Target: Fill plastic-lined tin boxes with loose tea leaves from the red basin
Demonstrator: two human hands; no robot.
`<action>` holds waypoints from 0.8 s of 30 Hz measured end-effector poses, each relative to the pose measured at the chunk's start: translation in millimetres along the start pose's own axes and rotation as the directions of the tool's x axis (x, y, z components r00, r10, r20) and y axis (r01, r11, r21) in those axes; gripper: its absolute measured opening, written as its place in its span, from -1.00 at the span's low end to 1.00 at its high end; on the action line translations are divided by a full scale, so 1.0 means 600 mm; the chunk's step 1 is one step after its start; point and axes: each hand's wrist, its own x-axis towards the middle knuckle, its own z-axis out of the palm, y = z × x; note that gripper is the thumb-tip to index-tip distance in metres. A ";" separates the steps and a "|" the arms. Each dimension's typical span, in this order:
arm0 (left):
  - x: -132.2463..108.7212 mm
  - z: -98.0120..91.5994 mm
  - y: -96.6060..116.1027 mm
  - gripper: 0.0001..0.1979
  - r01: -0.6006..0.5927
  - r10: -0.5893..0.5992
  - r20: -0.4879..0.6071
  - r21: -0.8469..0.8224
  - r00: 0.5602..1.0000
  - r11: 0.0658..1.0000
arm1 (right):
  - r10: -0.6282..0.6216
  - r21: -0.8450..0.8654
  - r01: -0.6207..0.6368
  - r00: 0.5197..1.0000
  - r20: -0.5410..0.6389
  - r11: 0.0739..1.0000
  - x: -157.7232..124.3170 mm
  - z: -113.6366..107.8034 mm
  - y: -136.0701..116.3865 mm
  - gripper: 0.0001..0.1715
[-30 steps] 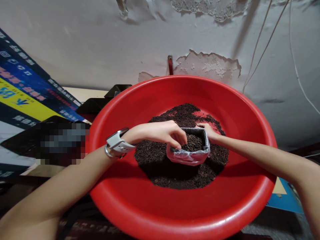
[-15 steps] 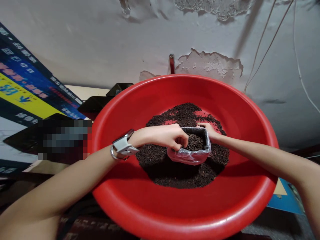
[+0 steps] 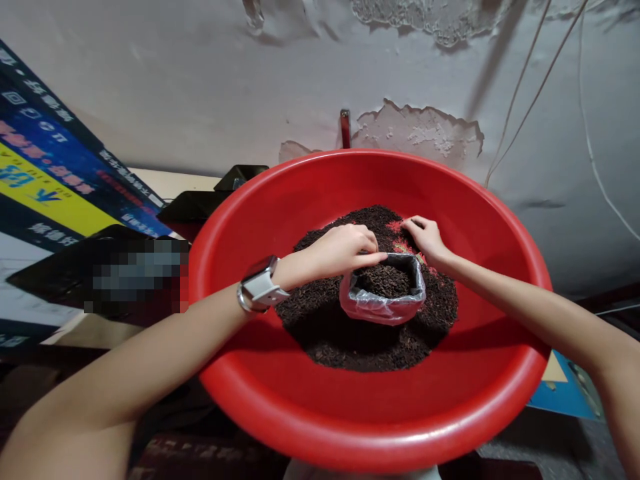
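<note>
Left hand (image 3: 347, 248) curled, thumb outstretched, at the far rim of a small rectangular plastic-lined box (image 3: 383, 311) of dark-brown granules (image 3: 385, 280), right hand (image 3: 425, 236) bent just beyond, any pinch in either unclear, wide round red plastic basin (image 3: 373, 443) around both

Sm. wkshp or storerm: peeling wall (image 3: 200, 80), lg. red tub (image 3: 380, 403).

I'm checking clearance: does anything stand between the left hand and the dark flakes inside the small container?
Nothing visible does. The small container is open on top, the dark flakes show inside, and the left hand is at its far left corner. The right hand is beyond the far right corner.
</note>
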 end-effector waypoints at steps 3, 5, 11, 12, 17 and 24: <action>0.010 0.002 -0.004 -0.68 0.184 -0.233 -0.163 -0.267 0.959 0.946 | -0.052 0.128 0.048 0.998 0.031 0.991 -0.029 -0.002 -0.068 -0.72; 0.016 0.004 -0.012 -0.69 0.241 -0.401 -0.214 -0.526 0.890 0.816 | -0.043 0.168 0.019 0.989 0.138 0.986 -0.058 0.005 -0.097 -0.74; 0.023 0.012 -0.028 -0.83 0.232 -0.675 -0.180 -0.850 0.715 0.473 | -0.005 0.112 -0.036 0.939 0.345 0.993 -0.111 0.054 -0.091 -0.78; 0.024 0.014 -0.028 -0.84 0.216 -0.689 -0.191 -0.862 0.700 0.458 | -0.032 0.109 -0.005 0.941 0.337 0.994 -0.112 0.062 -0.087 -0.78; 0.027 0.019 -0.033 -0.85 0.147 -0.703 -0.260 -0.875 0.662 0.462 | -0.136 0.157 0.095 0.953 0.270 0.983 -0.104 0.092 -0.081 -0.75; 0.029 0.014 -0.041 -0.88 0.103 -0.710 -0.296 -0.882 0.639 0.460 | -0.227 0.148 0.203 0.960 0.166 0.968 -0.092 0.099 -0.074 -0.75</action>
